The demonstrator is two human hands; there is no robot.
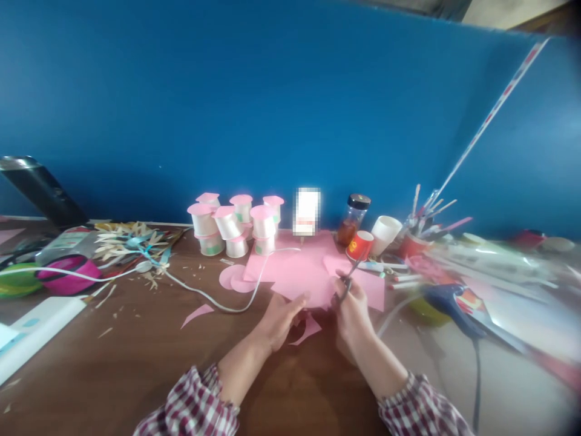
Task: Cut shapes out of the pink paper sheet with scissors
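In the head view, the person's left hand (pixel 278 321) pinches the near edge of a pale pink paper sheet (pixel 299 292), thumb on top. The right hand (pixel 351 309) is closed around a pair of dark-handled metal scissors (pixel 347 286), blades pointing away from the person; how far the blades are apart cannot be told. The sheet lies between the two hands, above the brown wooden table (pixel 154 351) and in front of more pink paper. A curved pink paper offcut (pixel 311 330) is just below it, and a pointed pink paper scrap (pixel 197 313) lies to the left, near a white cable (pixel 218 306). Farther back stand white paper cups with pink tops (pixel 227 225), stacked in pairs. A red paper cup (pixel 360 246) tilts beside a dark-lidded clear jar (pixel 353 219).
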